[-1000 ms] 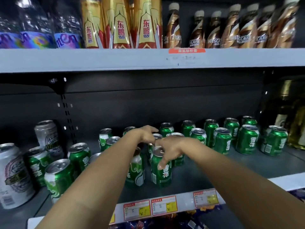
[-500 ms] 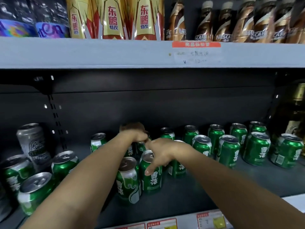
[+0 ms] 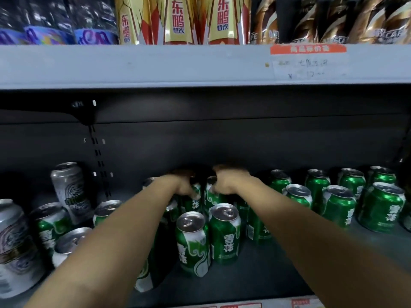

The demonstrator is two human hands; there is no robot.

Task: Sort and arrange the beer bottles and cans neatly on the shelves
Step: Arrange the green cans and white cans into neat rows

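Note:
Green beer cans stand on the dark lower shelf (image 3: pixel 255 278). Both my arms reach deep toward its back. My left hand (image 3: pixel 183 185) curls over the top of a green can (image 3: pixel 194 202) in the rear. Just to the right, my right hand (image 3: pixel 230 181) grips the top of a neighbouring green can (image 3: pixel 213 197). The fingers of both hands are blurred and partly hidden behind the knuckles. In front of the hands two more green cans (image 3: pixel 193 243) (image 3: pixel 225 234) stand upright side by side, untouched.
Several green cans (image 3: pixel 381 211) fill the shelf's right side. At the left are green cans (image 3: pixel 50 225), a tall silver can (image 3: pixel 69 190) and a larger silver can (image 3: pixel 15 245). The upper shelf's grey edge (image 3: pixel 155 65) hangs overhead, carrying bottles (image 3: pixel 178 18).
Both hands have gone from the front cans to cans at the back of the shelf. The right hand has let go of the front can's top. The view has moved closer.

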